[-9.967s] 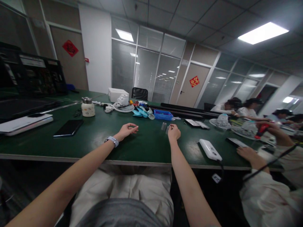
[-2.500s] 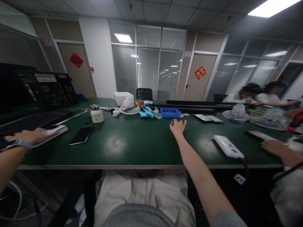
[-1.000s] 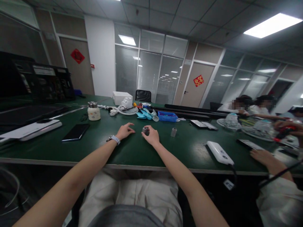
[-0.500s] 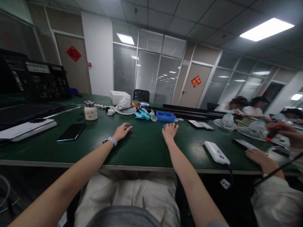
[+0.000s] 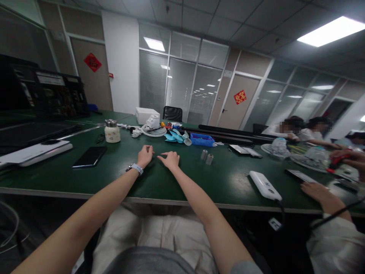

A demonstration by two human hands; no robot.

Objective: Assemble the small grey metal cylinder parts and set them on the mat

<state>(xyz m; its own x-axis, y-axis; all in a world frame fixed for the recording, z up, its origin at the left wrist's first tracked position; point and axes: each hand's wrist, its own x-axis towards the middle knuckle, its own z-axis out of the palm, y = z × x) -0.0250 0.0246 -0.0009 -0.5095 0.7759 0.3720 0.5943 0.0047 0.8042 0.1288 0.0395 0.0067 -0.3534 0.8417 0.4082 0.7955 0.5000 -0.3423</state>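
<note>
My left hand (image 5: 145, 156), with a watch (image 5: 135, 168) on its wrist, is over the green table (image 5: 176, 182), fingers curled and thumb near the fingertips. Whether it pinches something small I cannot make out. Just to its right is my right hand (image 5: 171, 159), its thumb and forefinger pointing left, slightly apart, with nothing visible between them. A small gap separates the two hands. Farther right, two short grey metal cylinders stand upright side by side, the rear cylinder (image 5: 204, 154) and the front cylinder (image 5: 209, 159); neither is touched by a hand.
Behind my hands are blue fan blades (image 5: 175, 136), a white fan part (image 5: 154, 130) and a blue basket (image 5: 202, 140). To the left are a phone (image 5: 89, 156) and a jar (image 5: 112, 133). A white power strip (image 5: 265, 185) lies right, near a co-worker's hand (image 5: 316, 192).
My right hand has let go of the two metal cylinders and moved left, close to my left hand. The cylinders now stand uncovered. My left hand's fingers have curled in.
</note>
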